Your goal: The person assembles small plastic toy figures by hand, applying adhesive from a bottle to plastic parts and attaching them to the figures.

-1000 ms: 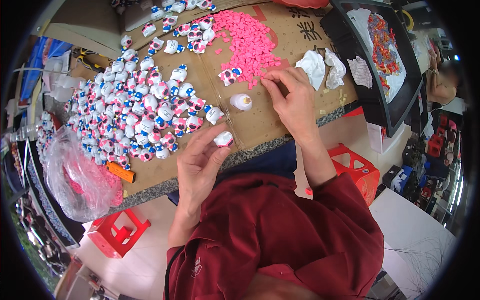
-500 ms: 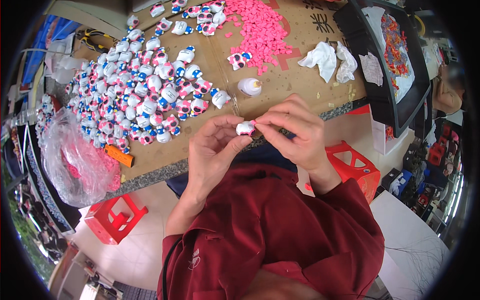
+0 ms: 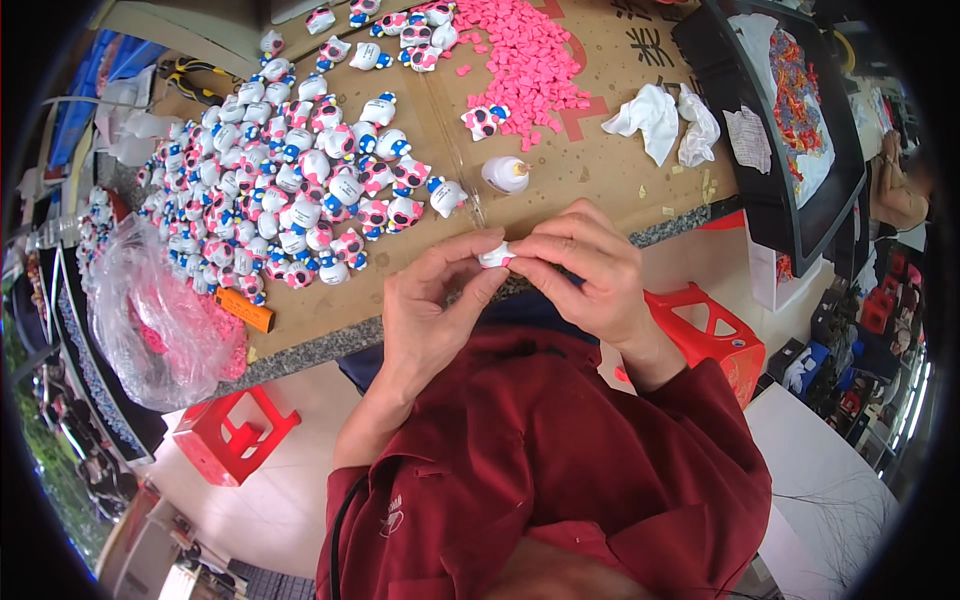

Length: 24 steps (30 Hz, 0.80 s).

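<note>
My left hand (image 3: 425, 305) pinches a small white figurine (image 3: 494, 257) between thumb and fingertips, near the table's front edge. The fingers of my right hand (image 3: 592, 268) are closed at the figurine's right side, on a small pink piece mostly hidden by the fingertips. Just beyond my hands stands a small white bottle (image 3: 505, 174) with a yellowish tip. One white and blue figurine (image 3: 446, 196) lies at the near right of a large pile of pink, white and blue cat figurines (image 3: 300, 185). Another figurine (image 3: 484, 122) lies beside a heap of small pink pieces (image 3: 525, 65).
Crumpled white tissues (image 3: 648, 122) lie at right, near a black tray (image 3: 715, 60) of red and orange items. At left are an orange-handled tool (image 3: 245, 310), a clear plastic bag (image 3: 150, 320) with pink pieces and yellow-black pliers (image 3: 190, 78). Red stools (image 3: 235, 437) stand below the table.
The figurine has turned between my fingers, so its pink and dark face markings no longer show. My right fingertips have moved in against it, covering most of the pink piece.
</note>
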{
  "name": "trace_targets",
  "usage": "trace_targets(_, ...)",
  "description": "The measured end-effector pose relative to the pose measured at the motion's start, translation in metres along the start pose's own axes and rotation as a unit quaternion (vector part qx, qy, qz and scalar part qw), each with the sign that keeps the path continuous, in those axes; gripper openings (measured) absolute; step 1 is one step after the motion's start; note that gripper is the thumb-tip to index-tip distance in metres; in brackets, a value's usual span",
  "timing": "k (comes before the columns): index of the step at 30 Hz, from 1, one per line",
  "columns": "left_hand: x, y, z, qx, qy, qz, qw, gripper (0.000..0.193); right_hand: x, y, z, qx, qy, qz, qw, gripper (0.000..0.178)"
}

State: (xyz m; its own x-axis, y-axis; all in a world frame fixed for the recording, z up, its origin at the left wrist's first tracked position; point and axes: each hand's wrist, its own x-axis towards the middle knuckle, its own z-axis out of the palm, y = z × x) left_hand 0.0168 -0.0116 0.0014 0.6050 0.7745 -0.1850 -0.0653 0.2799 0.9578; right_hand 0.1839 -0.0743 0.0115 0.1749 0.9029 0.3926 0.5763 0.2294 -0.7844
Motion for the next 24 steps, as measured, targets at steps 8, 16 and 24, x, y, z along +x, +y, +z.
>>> trace_targets(8,0.0,0.009,0.001,0.102,0.026,0.041,0.994,0.024,-0.004,0.006,0.006,0.009,0.049,-0.041,0.998,0.024)
trace_targets(16,0.057,0.051,-0.044,0.541,0.249,0.268,0.757,0.024,0.019,0.015,0.01,-0.056,0.125,0.071,0.988,0.038)
trace_targets(24,0.1,0.041,-0.003,0.625,0.063,0.319,0.709,0.032,0.019,0.027,0.02,-0.029,0.099,0.052,0.993,0.027)
